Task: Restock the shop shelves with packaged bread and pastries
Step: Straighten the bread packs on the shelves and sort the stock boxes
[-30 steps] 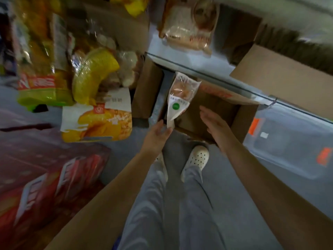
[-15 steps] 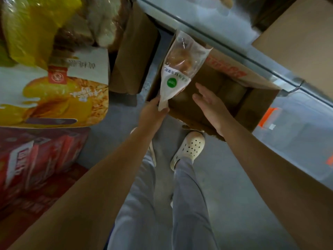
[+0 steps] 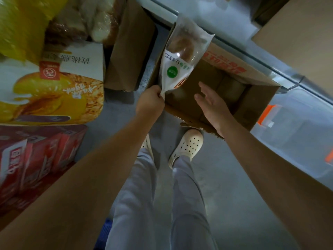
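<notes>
My left hand (image 3: 150,102) pinches the lower end of a clear-and-white bread packet (image 3: 181,55) with a green round sticker, holding it upright over the left edge of an open cardboard box (image 3: 259,98) on the floor. My right hand (image 3: 210,103) hovers open above the box's inside, fingers straight, touching nothing. Brown packets lie dimly in the bottom of the box.
Shelves on the left hold a yellow peach-print pastry pack (image 3: 52,89), bagged bread (image 3: 81,20) and red cartons (image 3: 36,156). A brown cardboard flap (image 3: 129,47) stands beside the box. A grey shelf edge (image 3: 234,38) and clear plastic bins (image 3: 295,141) lie to the right. My feet stand below.
The view has dipped and closed in on the box. My left hand keeps the packet lifted, and my right hand has spread open slightly further over the box.
</notes>
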Action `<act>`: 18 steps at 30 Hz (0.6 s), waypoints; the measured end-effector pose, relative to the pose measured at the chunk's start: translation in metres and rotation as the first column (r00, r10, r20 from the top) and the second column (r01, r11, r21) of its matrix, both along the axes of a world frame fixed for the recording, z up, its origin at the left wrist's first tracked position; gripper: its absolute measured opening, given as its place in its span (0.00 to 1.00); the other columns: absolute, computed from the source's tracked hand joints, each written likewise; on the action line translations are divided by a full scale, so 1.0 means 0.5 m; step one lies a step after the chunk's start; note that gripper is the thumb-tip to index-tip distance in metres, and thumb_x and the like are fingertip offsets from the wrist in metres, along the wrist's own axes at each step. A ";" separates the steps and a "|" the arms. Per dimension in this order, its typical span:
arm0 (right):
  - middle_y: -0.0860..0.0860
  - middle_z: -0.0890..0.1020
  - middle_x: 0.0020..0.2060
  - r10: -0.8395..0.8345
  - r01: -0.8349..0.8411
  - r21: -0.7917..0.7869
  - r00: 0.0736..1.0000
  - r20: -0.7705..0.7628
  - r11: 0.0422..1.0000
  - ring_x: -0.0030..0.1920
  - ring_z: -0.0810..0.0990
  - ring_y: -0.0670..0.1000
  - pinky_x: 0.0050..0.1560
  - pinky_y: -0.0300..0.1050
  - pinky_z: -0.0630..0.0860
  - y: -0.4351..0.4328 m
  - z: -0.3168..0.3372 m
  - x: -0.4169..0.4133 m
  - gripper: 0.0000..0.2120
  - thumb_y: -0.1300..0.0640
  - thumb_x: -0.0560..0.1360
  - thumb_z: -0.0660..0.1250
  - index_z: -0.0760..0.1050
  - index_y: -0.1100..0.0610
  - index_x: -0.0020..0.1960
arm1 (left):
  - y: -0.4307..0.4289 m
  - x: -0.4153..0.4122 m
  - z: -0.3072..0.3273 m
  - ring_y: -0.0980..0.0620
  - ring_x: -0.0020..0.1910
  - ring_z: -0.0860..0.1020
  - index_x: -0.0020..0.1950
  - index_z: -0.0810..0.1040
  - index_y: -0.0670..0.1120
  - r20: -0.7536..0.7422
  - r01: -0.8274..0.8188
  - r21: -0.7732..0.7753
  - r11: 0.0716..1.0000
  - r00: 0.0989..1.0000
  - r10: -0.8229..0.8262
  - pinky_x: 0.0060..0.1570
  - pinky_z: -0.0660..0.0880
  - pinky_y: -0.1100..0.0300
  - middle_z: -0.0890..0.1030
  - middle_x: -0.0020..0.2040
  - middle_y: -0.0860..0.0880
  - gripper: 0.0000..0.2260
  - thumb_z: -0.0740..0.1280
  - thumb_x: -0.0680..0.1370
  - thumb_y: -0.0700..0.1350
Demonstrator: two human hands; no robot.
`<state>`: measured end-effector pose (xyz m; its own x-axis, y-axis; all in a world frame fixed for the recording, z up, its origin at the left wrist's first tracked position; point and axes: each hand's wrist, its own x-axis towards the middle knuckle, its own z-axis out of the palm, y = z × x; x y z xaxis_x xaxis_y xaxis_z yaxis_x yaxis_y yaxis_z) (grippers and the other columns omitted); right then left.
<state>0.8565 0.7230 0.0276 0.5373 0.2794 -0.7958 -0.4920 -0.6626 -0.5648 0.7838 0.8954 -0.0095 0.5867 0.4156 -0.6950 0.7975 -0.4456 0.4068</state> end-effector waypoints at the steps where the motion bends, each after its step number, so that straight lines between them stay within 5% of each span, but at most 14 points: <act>1: 0.47 0.63 0.77 0.011 -0.011 -0.005 1.000 0.027 1.000 0.76 0.61 0.48 0.75 0.50 0.62 0.003 0.009 0.002 0.26 0.48 0.82 0.62 0.60 0.42 0.77 | 0.003 0.009 0.017 0.47 0.46 0.75 0.48 0.74 0.47 0.025 0.029 0.013 0.999 0.999 -0.029 0.44 0.73 0.54 0.76 0.45 0.47 0.06 0.59 0.80 0.39; 10: 0.48 0.56 0.79 0.326 -0.302 -0.123 0.893 0.309 0.945 0.79 0.53 0.51 0.77 0.56 0.56 0.036 0.154 0.045 0.35 0.54 0.79 0.67 0.52 0.46 0.80 | 0.025 0.064 0.185 0.43 0.55 0.77 0.60 0.77 0.40 0.236 0.283 0.232 0.931 0.912 -0.336 0.47 0.70 0.56 0.79 0.56 0.41 0.11 0.60 0.82 0.41; 14: 0.48 0.51 0.80 0.465 -0.405 -0.229 0.792 0.396 0.885 0.80 0.50 0.52 0.77 0.57 0.52 0.027 0.256 0.065 0.38 0.53 0.78 0.68 0.49 0.46 0.80 | 0.041 0.081 0.311 0.40 0.52 0.78 0.56 0.79 0.35 0.441 0.365 0.274 0.890 0.774 -0.454 0.52 0.71 0.56 0.81 0.52 0.37 0.10 0.62 0.80 0.38; 18: 0.47 0.49 0.81 0.495 -0.416 -0.269 0.734 0.465 0.869 0.80 0.49 0.55 0.76 0.62 0.53 0.007 0.407 0.076 0.40 0.48 0.77 0.69 0.48 0.44 0.80 | 0.062 0.085 0.490 0.39 0.51 0.77 0.58 0.79 0.36 0.463 0.473 0.320 0.821 0.678 -0.571 0.49 0.65 0.59 0.80 0.52 0.37 0.10 0.62 0.81 0.38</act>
